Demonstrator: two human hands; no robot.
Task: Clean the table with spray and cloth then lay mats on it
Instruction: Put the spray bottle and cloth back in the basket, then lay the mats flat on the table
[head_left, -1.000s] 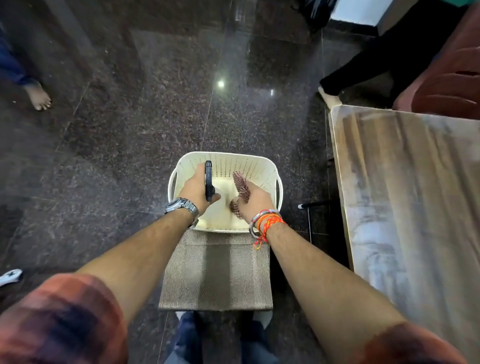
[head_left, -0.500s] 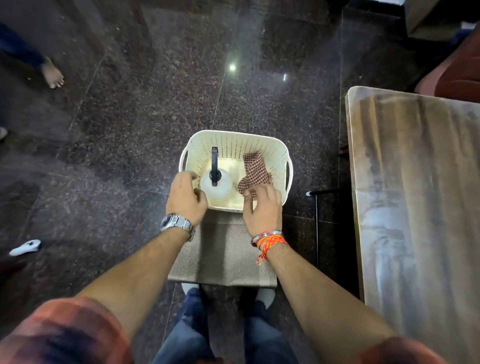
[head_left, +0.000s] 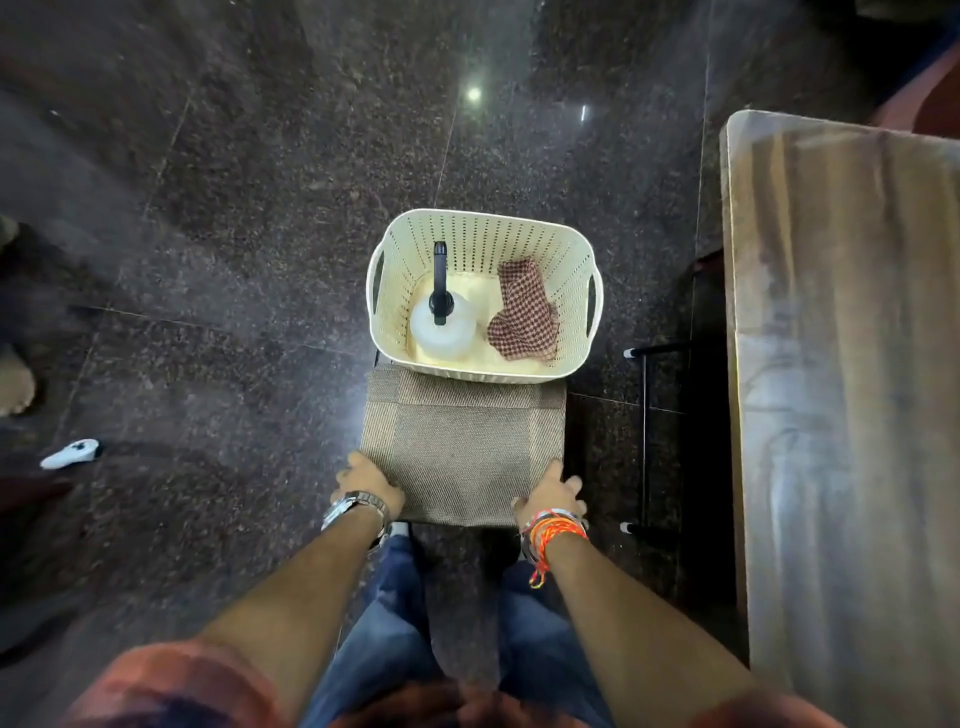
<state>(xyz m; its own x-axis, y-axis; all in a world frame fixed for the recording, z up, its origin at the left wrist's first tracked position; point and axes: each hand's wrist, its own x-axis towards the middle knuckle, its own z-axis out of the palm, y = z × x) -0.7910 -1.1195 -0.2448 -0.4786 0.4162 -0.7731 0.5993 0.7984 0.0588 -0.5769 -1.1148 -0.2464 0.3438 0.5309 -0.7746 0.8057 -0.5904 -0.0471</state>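
Two hands on mats, granite floor, table rt.

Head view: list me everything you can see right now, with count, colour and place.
basket: one, cream, on the floor ahead, its near edge over the mats
spray bottle: one, white with black nozzle, upright in the basket's left half
cloth: one, red-and-white checked, crumpled in the basket's right half
mats: a beige woven stack, count unclear, on the floor
table: one, wood-grain top, at right
white object: one, on the floor at left
floor: dark speckled stone
left hand: at the mats' near left corner
right hand: at the mats' near right corner
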